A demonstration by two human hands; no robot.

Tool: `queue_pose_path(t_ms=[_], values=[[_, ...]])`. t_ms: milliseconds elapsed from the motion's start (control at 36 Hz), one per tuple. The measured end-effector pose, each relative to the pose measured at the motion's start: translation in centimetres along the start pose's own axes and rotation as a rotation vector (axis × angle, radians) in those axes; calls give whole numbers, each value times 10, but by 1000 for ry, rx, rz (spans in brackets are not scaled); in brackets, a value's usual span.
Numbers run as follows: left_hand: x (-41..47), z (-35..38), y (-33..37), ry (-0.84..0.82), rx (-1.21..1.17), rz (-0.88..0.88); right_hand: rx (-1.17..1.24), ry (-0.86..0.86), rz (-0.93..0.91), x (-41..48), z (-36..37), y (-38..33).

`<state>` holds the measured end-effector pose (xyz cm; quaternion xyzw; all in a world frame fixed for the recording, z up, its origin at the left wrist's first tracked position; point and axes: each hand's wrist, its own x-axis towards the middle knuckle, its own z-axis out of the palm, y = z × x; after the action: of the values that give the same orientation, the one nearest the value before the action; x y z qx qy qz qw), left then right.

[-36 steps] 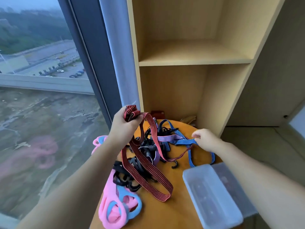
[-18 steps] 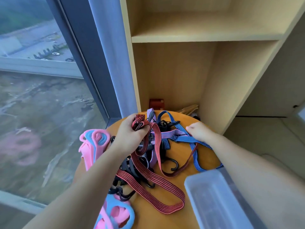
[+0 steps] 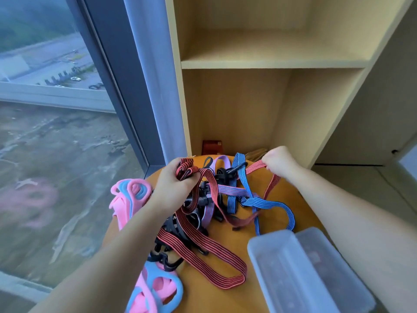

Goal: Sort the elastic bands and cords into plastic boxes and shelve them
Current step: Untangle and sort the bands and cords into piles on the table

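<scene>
A tangle of flat elastic cords lies on a round orange table point(image 3: 225, 297). My left hand point(image 3: 178, 184) is shut on a bunched loop of the red-and-black striped cord point(image 3: 203, 256), whose long loop trails toward the table's front. My right hand point(image 3: 279, 162) pinches another stretch of that red cord at the far side. A blue striped cord point(image 3: 266, 203), a purple cord point(image 3: 222, 160) and black hooks point(image 3: 228, 173) lie between my hands. Pink and blue rubbery bands point(image 3: 128, 195) hang at the table's left edge. Two clear plastic boxes point(image 3: 300, 272) sit at the front right.
A light wooden shelf unit point(image 3: 270, 62) stands behind the table, with two open compartments. A small red box point(image 3: 212, 146) and a tan bundle point(image 3: 256, 154) lie at the bottom of the lower one. A large window point(image 3: 56, 132) fills the left side.
My right hand has left the blue and purple cords, taken hold of the red cord and drawn it up and to the right. My left hand keeps its bunch of red cord.
</scene>
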<state>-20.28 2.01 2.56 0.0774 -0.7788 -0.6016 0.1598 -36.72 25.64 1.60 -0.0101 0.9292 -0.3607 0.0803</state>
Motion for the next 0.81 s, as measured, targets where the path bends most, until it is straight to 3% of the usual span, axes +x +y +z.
queue_pose_path(t_ms=[167, 389, 528, 694, 806], values=[[-6, -7, 19, 67, 41, 52, 112, 118, -267, -25, -32, -24], [-15, -17, 51, 101, 69, 92, 426, 220, -336, -52, -62, -71], [-18, -30, 71, 115, 11, 135, 173, 178, -288, -56, -68, -69], [-18, -41, 104, 100, 11, 243, 165, -68, -218, -76, -35, -47], [-24, -47, 119, 107, 13, 301, -75, -335, -331, -97, -3, -44]])
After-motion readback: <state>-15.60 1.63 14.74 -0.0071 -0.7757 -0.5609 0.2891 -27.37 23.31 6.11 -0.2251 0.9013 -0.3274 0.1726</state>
